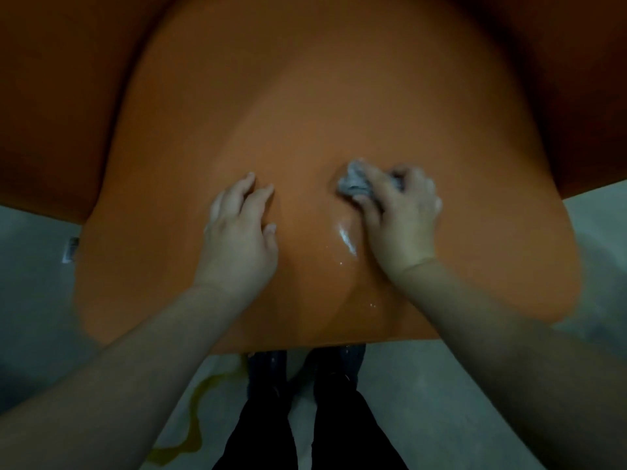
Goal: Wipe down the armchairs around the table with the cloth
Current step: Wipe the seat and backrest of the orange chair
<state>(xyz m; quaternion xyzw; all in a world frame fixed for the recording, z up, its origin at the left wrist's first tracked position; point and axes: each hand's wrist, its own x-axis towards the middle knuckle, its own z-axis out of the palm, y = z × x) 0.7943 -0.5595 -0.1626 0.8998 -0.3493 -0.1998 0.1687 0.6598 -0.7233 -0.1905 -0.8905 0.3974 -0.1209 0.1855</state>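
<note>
Head view: the orange armchair (305, 113) fills most of the frame, its smooth moulded seat facing the camera, with the pale floor (441, 401) showing beneath its front edge. The person stands directly before the seat, legs (305, 418) visible below it, a stance that probably brings the whole surface within reach. The left hand (237, 232) lies flat on the seat, fingers extended and slightly spread, grasping nothing; it appears to serve as a brace. The right hand (403, 215) presses down on the seat with fingers curled round the grey cloth (353, 179), which is bunched under the fingertips. A wet streak (346, 237) glistens just beside the right hand, indicating that wiping is in progress.
</note>
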